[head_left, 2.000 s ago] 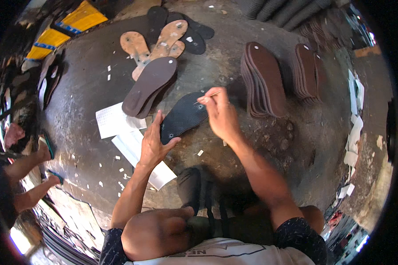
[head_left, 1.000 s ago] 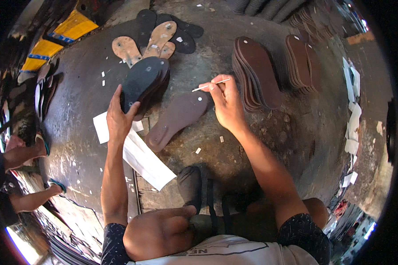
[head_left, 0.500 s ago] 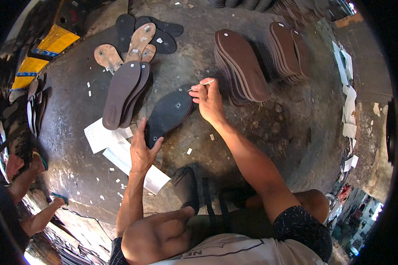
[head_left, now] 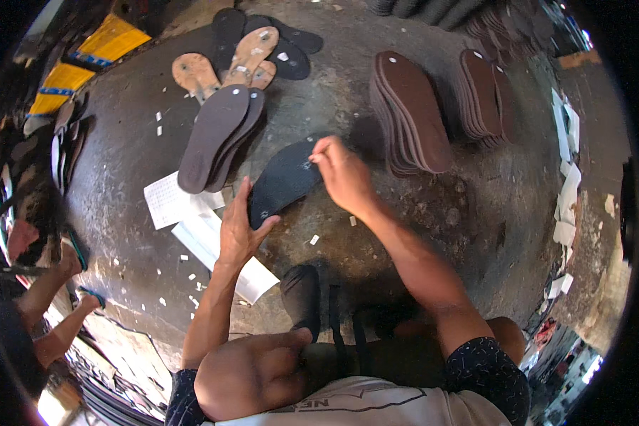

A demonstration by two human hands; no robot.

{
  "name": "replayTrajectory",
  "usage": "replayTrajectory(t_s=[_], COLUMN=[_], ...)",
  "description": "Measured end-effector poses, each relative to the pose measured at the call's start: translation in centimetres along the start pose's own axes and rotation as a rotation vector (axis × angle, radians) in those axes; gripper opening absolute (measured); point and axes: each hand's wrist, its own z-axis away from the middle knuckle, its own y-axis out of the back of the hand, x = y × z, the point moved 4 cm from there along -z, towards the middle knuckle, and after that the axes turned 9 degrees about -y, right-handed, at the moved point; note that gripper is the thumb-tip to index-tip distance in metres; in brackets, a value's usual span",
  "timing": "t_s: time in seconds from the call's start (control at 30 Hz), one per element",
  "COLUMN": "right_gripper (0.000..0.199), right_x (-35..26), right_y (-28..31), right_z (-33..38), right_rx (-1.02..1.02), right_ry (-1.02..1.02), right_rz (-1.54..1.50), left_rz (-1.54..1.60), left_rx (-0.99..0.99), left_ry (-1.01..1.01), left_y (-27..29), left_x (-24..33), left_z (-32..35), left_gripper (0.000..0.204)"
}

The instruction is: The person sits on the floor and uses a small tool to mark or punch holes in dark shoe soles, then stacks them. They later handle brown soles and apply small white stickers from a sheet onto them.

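Observation:
A black textured shoe sole lies on the floor in front of me, tilted with its wide end up to the right. My left hand grips its heel end, fingers along one side and thumb along the other. Over the wide end, my right hand is closed in a pinch, slightly smeared by motion. The thin silvery stick it pinches in the earlier picture is hidden now. Pale marks show on the sole near both ends. Just left of it stand stacked brown soles.
Two piles of brown soles, one nearer and one farther, stand at the right. Tan insoles and black soles lie at the back. White paper sheets are by my left forearm. Another person's legs show at left.
My right hand has turned and shifted slightly down over the sole's wide end; the stick no longer shows. My left hand still grips the heel. The whole view has shifted a little.

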Motion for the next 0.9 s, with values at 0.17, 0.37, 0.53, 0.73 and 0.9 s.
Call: replayTrajectory(t_s=[0.17,0.37,0.53,0.73,0.9], right_gripper=[0.015,0.013,0.012,0.015,0.016], right_x=[-3.4,-5.2,-3.6,-4.2,-3.8], right_y=[-5.5,-9.1,-7.3,-6.0,-1.0], right_z=[1.9,3.4,3.4,6.2,2.6], right_rx=[-0.215,-0.093,-0.295,-0.188,-0.170], right_ry=[-0.202,0.201,-0.236,0.203,-0.118], right_rz=[-0.379,0.053,-0.428,-0.021,-0.541], left_rz=[0.082,0.069,0.078,-0.021,-0.147], left_rx=[-0.012,-0.052,0.013,-0.013,0.189], left_ry=[0.067,0.136,0.056,0.010,-0.098], left_y=[-0.1,0.1,0.0,-0.4,4.9], left_x=[-0.9,-0.9,-1.3,-0.6,-2.5], left_z=[0.1,-0.3,0.1,-0.4,-3.4], left_gripper=[0.126,0.116,0.117,0.112,0.093])
